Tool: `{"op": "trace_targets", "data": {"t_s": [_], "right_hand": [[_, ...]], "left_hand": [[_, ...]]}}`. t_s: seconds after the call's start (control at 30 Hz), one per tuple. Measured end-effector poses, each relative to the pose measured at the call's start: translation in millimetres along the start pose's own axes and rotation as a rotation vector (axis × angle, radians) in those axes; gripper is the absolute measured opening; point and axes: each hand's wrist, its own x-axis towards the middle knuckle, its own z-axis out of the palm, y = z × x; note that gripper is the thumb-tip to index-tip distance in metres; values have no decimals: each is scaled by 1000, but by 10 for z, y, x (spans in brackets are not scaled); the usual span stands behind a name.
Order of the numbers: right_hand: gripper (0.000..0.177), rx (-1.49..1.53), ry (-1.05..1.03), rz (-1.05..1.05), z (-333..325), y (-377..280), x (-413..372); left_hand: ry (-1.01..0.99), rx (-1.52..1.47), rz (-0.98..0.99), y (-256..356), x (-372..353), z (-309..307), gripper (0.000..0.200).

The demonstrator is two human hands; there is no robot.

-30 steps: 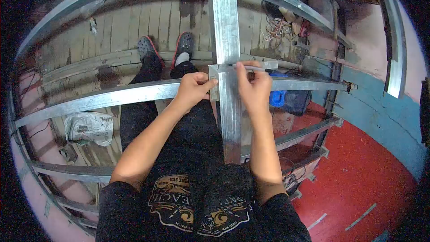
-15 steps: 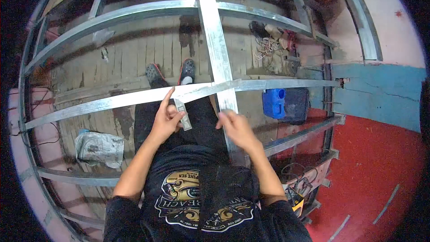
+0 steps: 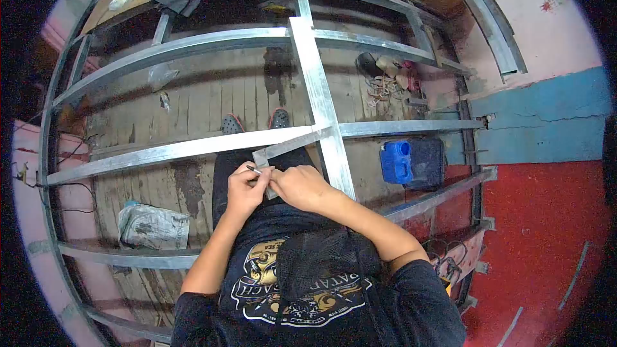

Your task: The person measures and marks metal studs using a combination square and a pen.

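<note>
My left hand [image 3: 245,187] is closed in a pinch on a slim dark pen [image 3: 254,169], which points up and left. My right hand [image 3: 301,186] meets it from the right, fingers bent and bunched at the left fingertips; what they grip is hidden. Just beyond both hands lies a metal try square [image 3: 292,144], its blade slanting up to a long galvanized steel tube [image 3: 316,83]. The square's stock [image 3: 259,156] is partly covered by my hands. Another steel tube [image 3: 186,147] crosses from the left, under or against the square's far end.
Steel framing surrounds me over a plank floor [image 3: 212,99]. A blue jug [image 3: 396,162] stands beside a dark case [image 3: 427,164] at right. On the left lies a crumpled sack [image 3: 154,227]. Cords and small items [image 3: 385,83] lie farther off. A red and blue wall [image 3: 540,128] is at right.
My right hand has moved left from the long tube to meet my left hand. My left index finger has folded from pointing into a pinch, and a pen now shows there. The view has shifted.
</note>
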Motion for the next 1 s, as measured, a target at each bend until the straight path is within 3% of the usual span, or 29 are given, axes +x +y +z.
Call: {"op": "trace_targets", "data": {"t_s": [0.1,0.17,0.23,0.27,0.3,0.33,0.4,0.5,0.67,0.87,0.9,1.0], "right_hand": [[34,10,39,32,-23,-40,-36],[38,205,86,93,-80,123,-111],[50,290,374,322,-164,400,-278],[55,156,448,443,-109,683,-383],[61,19,522,562,-20,952,-477],[61,15,516,559,33,1071,-552],[82,-223,247,797,131,1191,-640],[98,-121,90,892,311,1265,-497],[86,-54,18,874,254,1427,-447],[86,68,16,785,237,1750,-558],[86,67,15,785,243,1865,-611],[63,516,67,505,461,2464,-788]], "left_hand": [[95,-111,13,-37,9,43,14],[136,-152,-56,-101,39,-11,16],[222,-242,-178,-125,98,-132,19],[258,-374,-222,-157,118,-176,20],[277,-320,-202,-174,133,-259,21],[296,-322,-198,-205,148,-320,21],[307,-318,-190,-252,185,-391,21],[313,-268,-245,-314,225,-395,20],[295,-297,-225,-415,160,-253,19],[239,-241,-270,-398,49,-317,22],[225,-198,-193,-423,35,-328,24],[228,-277,-253,-395,-2,-327,24]]}}
